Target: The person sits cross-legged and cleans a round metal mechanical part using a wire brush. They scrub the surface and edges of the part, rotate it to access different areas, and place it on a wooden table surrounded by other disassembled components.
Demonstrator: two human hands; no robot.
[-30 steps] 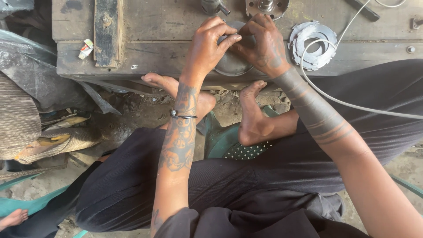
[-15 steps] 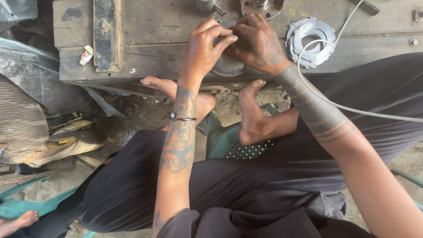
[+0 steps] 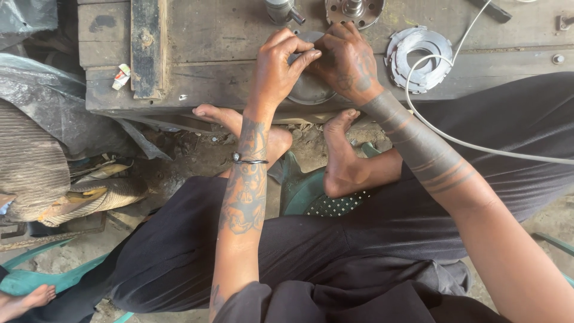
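A round grey metal disc (image 3: 308, 90) lies at the near edge of a worn wooden bench (image 3: 227, 42). Both hands meet on top of it. My left hand (image 3: 278, 63) curls over the disc's left side, thumb and fingers pinched at its top. My right hand (image 3: 347, 60) covers the right side, fingertips touching the left hand's. What the fingertips pinch is hidden. My bare feet (image 3: 344, 149) rest below the bench edge.
A toothed silver metal ring (image 3: 418, 57) lies to the right of the hands, with a white cable (image 3: 454, 137) looping across it and over my leg. A flanged hub (image 3: 354, 11) and a metal cylinder (image 3: 281, 11) stand behind. Another person's foot (image 3: 24, 299) shows bottom left.
Both hands stay on the disc with small finger shifts. The view has drifted slightly, so the bench sits a little higher and to the right.
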